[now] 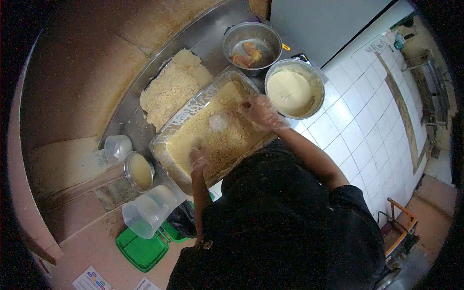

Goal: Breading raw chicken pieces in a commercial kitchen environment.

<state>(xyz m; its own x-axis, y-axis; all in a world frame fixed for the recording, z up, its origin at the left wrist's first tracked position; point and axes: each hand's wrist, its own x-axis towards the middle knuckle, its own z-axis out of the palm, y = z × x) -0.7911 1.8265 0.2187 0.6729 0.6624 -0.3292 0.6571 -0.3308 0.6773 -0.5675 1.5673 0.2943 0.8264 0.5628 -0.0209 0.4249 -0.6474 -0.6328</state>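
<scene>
A clear plastic tub [206,101] holds a deep layer of pale yellow crumbs [232,145]. My left hand [198,156], in a thin clear plastic glove, is over the crumbs in the near left part of the tub, blurred by motion. My right hand [264,111], gloved the same way, reaches over the tub's right end, beside a metal pot of batter [290,90]. Its fingers curl downward, and whether they hold something cannot be seen. Between the hands, a small rounded whitish or translucent thing [218,122] sits on the crumbs; its kind is unclear.
Crumb-coated pieces [177,85] cover a tray beyond the tub. A metal pot [252,45] holds raw-looking meat pieces [248,55]. At left are a clear container [117,148], a metal bowl of pale liquid [140,171] and a translucent jug [150,212] above a green bin lid [142,249].
</scene>
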